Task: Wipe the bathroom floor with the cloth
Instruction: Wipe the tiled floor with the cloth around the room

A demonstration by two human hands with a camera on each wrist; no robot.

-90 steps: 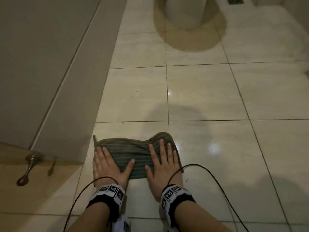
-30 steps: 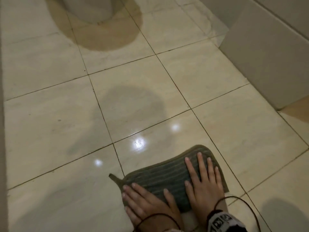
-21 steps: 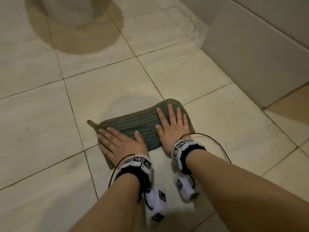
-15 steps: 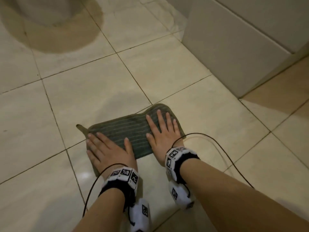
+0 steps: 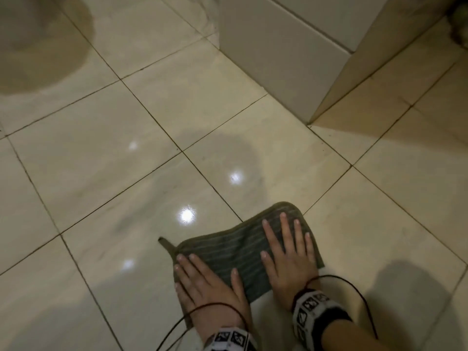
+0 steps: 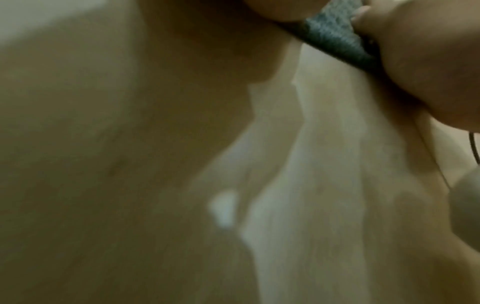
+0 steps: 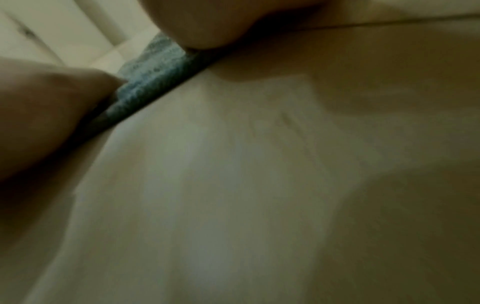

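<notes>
Both my hands lie flat on the cloth [image 5: 235, 252], fingers straight and spread, nothing clenched. My left hand [image 5: 207, 287] presses the lower left end, my right hand [image 5: 288, 257] the right end. The cloth sits low in the head view, right of centre, spread on the floor [image 5: 126, 186] across a grout line, with a small tab sticking out at its upper left.

The risks I see are these. The tiles look glossy, with bright glints at mid-frame, so I judge them wet or at least slick. With my weight on flat palms, a hard push could send the cloth shooting ahead and my hands with it. I am only pressing, not holding, so the cloth may bunch or fold under one palm if the two hands push unevenly. My left palm seems partly off the edge, which could leave that end behind.

The white wall corner [image 5: 311, 84] stands at upper right; a long stroke that way could knock my fingers against it. The cables [image 5: 354, 292] at my wrists trail near the floor and could drag or snag.

Both wrist views are too blurred to add more than cloth under palm.
</notes>
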